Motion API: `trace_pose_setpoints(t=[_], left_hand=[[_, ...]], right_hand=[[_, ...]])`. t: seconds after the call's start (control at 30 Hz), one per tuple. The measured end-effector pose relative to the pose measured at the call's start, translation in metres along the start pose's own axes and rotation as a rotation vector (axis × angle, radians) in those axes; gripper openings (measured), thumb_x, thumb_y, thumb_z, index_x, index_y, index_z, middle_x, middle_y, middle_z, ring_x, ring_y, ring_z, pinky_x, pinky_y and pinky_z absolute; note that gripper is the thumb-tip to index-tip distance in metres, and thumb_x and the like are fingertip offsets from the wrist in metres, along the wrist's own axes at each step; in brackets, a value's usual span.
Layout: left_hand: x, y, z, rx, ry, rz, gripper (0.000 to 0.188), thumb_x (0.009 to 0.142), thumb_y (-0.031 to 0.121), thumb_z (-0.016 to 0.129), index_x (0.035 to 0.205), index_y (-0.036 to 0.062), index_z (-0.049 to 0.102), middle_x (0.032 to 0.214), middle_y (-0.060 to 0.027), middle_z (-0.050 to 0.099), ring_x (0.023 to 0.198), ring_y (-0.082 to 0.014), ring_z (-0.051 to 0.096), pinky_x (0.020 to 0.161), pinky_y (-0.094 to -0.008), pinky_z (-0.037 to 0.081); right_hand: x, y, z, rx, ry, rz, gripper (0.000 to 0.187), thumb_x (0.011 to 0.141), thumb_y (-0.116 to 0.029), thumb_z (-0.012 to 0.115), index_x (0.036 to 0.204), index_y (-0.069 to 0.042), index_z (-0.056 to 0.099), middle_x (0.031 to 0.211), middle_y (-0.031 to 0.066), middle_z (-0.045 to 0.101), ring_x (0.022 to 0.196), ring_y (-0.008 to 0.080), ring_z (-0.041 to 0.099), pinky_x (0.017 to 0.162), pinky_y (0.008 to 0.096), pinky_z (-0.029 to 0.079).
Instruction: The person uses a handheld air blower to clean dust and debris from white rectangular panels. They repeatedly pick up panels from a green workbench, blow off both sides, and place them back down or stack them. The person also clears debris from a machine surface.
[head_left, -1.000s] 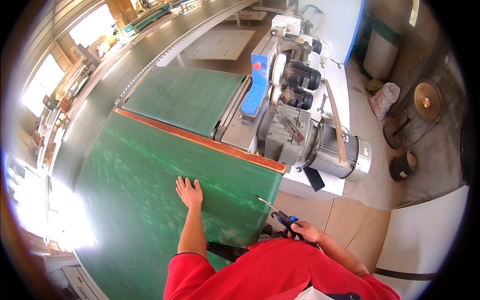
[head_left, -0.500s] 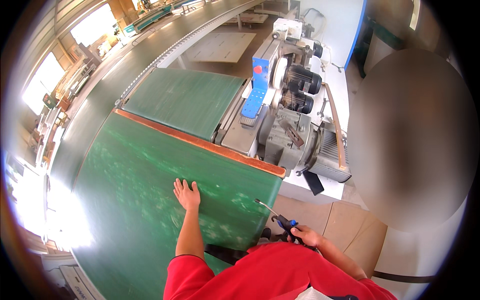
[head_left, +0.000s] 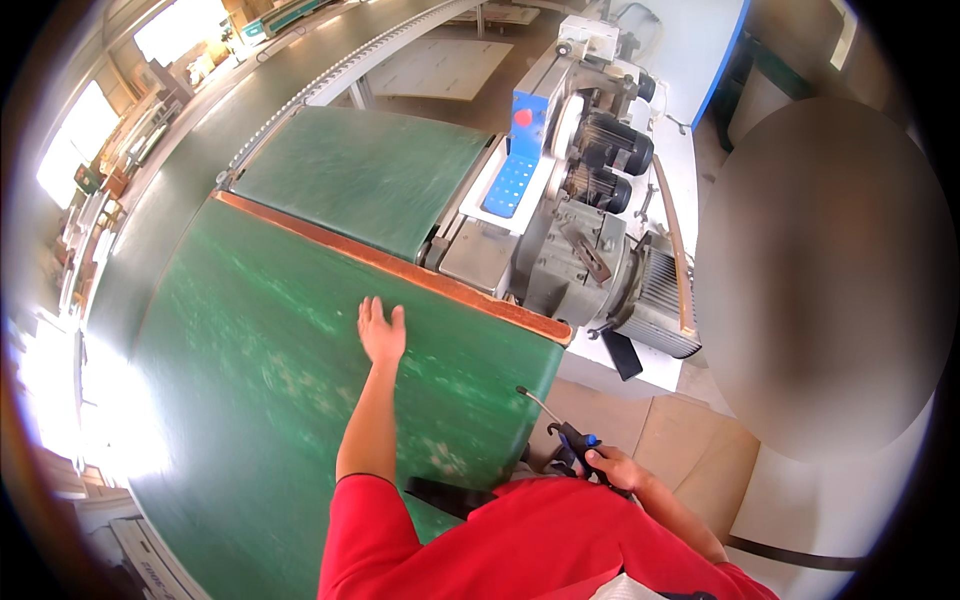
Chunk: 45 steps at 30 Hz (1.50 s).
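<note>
My left hand (head_left: 382,332) lies with fingers stretched out on a green sheet-like surface (head_left: 290,390), which bears pale dusty smears. Nothing is in it. A reddish-brown strip (head_left: 400,268) edges the far side of that surface, just beyond my fingertips. In my right hand (head_left: 615,468), close to my body, is a black air blow gun (head_left: 577,445) with a blue part. Its thin metal nozzle (head_left: 538,402) points up and left over the right edge of the green surface.
Past the strip stands a second green panel (head_left: 365,175). To the right is a machine with a blue bracket (head_left: 512,180), black motors (head_left: 612,140) and a grey gear motor (head_left: 655,300). A black phone (head_left: 621,354) lies on its white base. Brown cardboard (head_left: 695,465) lies at the lower right.
My left hand has slid forward over the green surface, toward the reddish-brown strip. My right hand keeps hold of the blow gun and has barely shifted. The view has tilted slightly.
</note>
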<state>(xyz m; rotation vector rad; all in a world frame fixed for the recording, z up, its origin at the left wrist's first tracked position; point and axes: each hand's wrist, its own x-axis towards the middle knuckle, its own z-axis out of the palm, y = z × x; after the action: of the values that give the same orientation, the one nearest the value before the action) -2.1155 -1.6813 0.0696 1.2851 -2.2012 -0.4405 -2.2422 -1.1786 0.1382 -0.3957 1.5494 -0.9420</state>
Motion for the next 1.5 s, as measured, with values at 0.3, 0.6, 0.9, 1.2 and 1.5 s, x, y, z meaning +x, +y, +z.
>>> trace_pose_setpoints(t=[0.3, 0.6, 0.9, 1.2, 1.5], left_hand=[[0.063, 0.125, 0.064, -0.001, -0.205, 0.306, 0.080, 0.080, 0.052, 0.068, 0.138, 0.0024, 0.045, 0.153, -0.0199, 0.029, 0.144, -0.0343, 0.023, 0.117, -0.0489, 0.020], [0.066, 0.155, 0.097, 0.125, -0.293, 0.282, 0.087, 0.076, 0.061, 0.067, 0.134, -0.0006, 0.048, 0.149, -0.0225, 0.030, 0.140, -0.0370, 0.024, 0.110, -0.0555, 0.023], [-0.081, 0.146, 0.050, 0.085, -0.202, 0.377, 0.082, 0.077, 0.055, 0.067, 0.129, -0.0057, 0.051, 0.148, -0.0259, 0.030, 0.133, -0.0422, 0.030, 0.103, -0.0564, 0.028], [-0.232, 0.141, -0.032, -0.017, -0.375, 0.256, 0.084, 0.074, 0.043, 0.073, 0.135, -0.0063, 0.042, 0.149, -0.0288, 0.027, 0.132, -0.0456, 0.031, 0.106, -0.0579, 0.025], [-0.205, 0.164, -0.053, -1.152, -0.927, -0.733, 0.044, 0.086, 0.015, 0.071, 0.118, -0.0116, 0.056, 0.105, -0.0129, 0.066, 0.092, -0.0182, 0.063, 0.082, -0.0309, 0.049]], right_hand=[[-0.017, -0.007, 0.002, 0.117, 0.199, -0.016, 0.062, 0.097, -0.056, 0.044, 0.107, 0.003, 0.060, 0.090, 0.0090, 0.066, 0.077, 0.0164, 0.061, 0.064, 0.0299, 0.051], [-0.018, -0.016, 0.004, 0.042, 0.336, -0.062, 0.053, 0.099, -0.045, 0.044, 0.079, 0.000, 0.062, 0.068, 0.0056, 0.060, 0.058, 0.0136, 0.055, 0.055, 0.0294, 0.045], [0.063, -0.058, -0.012, 0.298, 0.502, -0.111, 0.045, 0.093, -0.041, 0.057, 0.112, 0.000, 0.058, 0.069, 0.0031, 0.058, 0.056, 0.0109, 0.051, 0.050, 0.0270, 0.041], [0.121, -0.022, 0.023, 0.140, 0.618, -0.093, 0.045, 0.078, -0.023, 0.075, 0.112, 0.002, 0.060, 0.085, 0.0081, 0.066, 0.075, 0.0173, 0.062, 0.070, 0.0319, 0.050], [-0.004, 0.003, 0.010, 0.255, 0.418, -0.315, 0.038, 0.082, -0.013, 0.073, 0.115, 0.001, 0.062, 0.092, 0.0056, 0.067, 0.085, 0.0127, 0.061, 0.078, 0.0305, 0.050]])
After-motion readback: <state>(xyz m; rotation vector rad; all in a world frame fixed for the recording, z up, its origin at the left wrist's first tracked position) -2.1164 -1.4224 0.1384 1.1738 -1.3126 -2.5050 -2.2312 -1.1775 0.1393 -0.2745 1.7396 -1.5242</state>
